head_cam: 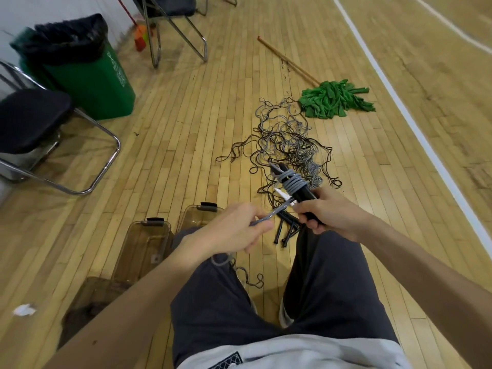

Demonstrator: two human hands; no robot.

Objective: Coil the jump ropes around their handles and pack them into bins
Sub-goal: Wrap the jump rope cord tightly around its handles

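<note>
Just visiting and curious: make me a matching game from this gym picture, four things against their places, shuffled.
1. green plastic trash bin
2. green cloth mop on a wooden stick
3. black jump-rope handles wound with grey rope
4. clear brownish plastic storage bins

A. gripped in the right hand
B. beside the person's left leg
C. by the wall, far left
D. beyond the tangled rope pile

Pairs: 1-C, 2-D, 3-A, 4-B
</note>
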